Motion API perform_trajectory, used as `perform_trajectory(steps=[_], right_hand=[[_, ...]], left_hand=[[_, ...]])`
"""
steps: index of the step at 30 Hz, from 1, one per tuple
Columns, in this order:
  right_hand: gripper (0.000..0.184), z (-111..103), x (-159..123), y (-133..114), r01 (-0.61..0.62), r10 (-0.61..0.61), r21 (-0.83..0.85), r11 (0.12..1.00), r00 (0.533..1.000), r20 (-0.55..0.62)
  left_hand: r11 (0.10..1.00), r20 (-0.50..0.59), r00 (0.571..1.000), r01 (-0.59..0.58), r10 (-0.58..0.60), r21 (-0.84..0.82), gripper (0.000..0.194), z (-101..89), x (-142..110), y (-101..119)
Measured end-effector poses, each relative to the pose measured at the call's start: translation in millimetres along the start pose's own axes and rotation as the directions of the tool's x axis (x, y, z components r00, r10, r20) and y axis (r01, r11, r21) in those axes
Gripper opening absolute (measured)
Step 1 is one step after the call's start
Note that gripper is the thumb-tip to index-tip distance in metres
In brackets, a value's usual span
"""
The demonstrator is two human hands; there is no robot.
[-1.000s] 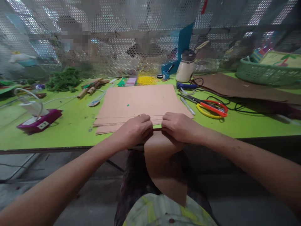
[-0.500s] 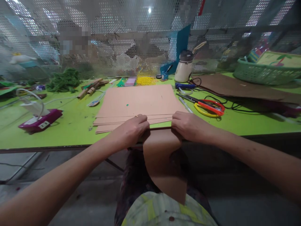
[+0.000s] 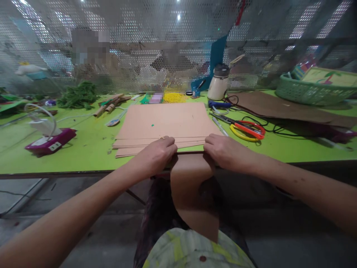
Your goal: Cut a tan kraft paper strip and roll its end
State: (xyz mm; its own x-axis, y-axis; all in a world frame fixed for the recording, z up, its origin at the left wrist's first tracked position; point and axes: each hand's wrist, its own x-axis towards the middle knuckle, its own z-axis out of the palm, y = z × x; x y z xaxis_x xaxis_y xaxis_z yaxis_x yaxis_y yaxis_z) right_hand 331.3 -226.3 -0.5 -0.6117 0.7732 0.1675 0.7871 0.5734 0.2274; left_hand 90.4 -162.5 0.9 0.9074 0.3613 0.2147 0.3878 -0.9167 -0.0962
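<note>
A curved sheet of brown craft paper (image 3: 192, 186) hangs over the table's front edge and droops toward my lap. My left hand (image 3: 160, 152) is closed on its upper left corner, fingers curled at the edge. At the upper right corner, my right hand (image 3: 220, 149) pinches the same sheet in a like grip. The sheet's top edge runs between both hands along the table's rim. Just beyond them lies a stack of lighter brown paper sheets (image 3: 170, 119), slightly fanned at the near side, with a small green scrap on top. My fingertips are partly hidden.
Scissors with red and yellow handles (image 3: 248, 130), a pen (image 3: 220, 125) and a blue-handled tool (image 3: 220, 104) lie right of the stack. A purple power strip (image 3: 51, 143) sits left. Behind stand a white bottle (image 3: 218, 83), green basket (image 3: 315, 91) and perforated screen (image 3: 125, 56).
Both hands keep their grip on the brown sheet in nearly the same place. The view has shifted slightly, and the sheet's hanging end has swung a little to the left.
</note>
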Motion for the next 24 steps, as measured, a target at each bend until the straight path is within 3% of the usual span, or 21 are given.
perform_trajectory(steps=[4, 6, 8, 10, 12, 15, 19, 24], right_hand=[[0.011, 2, -3, -2, 0.012, -0.013, -0.015, 1.0, 1.0, -0.012], [0.012, 2, -5, -5, 0.02, -0.021, -0.02, 1.0, 0.999, -0.026], [0.012, 2, -8, -8, 0.014, -0.016, -0.026, 1.0, 0.999, -0.051], [0.013, 2, -10, -11, -0.005, 0.003, -0.028, 1.0, 0.996, -0.089], [0.016, 3, -11, -13, -0.021, 0.018, -0.023, 1.0, 0.991, -0.133], [0.019, 6, -14, -14, -0.02, 0.016, -0.013, 1.0, 0.977, -0.211], [0.022, 9, -18, -13, -0.021, 0.014, -0.019, 1.0, 0.952, -0.306], [0.025, 13, -19, -13, -0.043, 0.087, 0.12, 0.992, 0.918, -0.386]], left_hand=[[1.0, 0.008, 1.0, -0.018, 0.018, 0.016, 0.014, -3.6, -2, 2], [0.998, 0.023, 1.0, 0.011, -0.009, -0.063, 0.014, -8.3, -2, 1], [0.963, 0.033, 0.992, 0.13, -0.126, -0.238, 0.018, -14.4, 2, -1], [0.862, 0.068, 0.958, 0.28, -0.277, -0.422, 0.025, -20.4, 9, -3], [0.773, 0.14, 0.924, 0.375, -0.356, -0.511, 0.031, -24.8, 20, -2], [0.755, 0.271, 0.9, 0.435, -0.342, -0.49, 0.047, -28.2, 38, 2], [0.699, 0.4, 0.881, 0.452, -0.252, -0.554, 0.048, -28.3, 49, 8], [0.53, 0.414, 0.882, 0.467, -0.223, -0.708, 0.045, -18.5, 40, 7]])
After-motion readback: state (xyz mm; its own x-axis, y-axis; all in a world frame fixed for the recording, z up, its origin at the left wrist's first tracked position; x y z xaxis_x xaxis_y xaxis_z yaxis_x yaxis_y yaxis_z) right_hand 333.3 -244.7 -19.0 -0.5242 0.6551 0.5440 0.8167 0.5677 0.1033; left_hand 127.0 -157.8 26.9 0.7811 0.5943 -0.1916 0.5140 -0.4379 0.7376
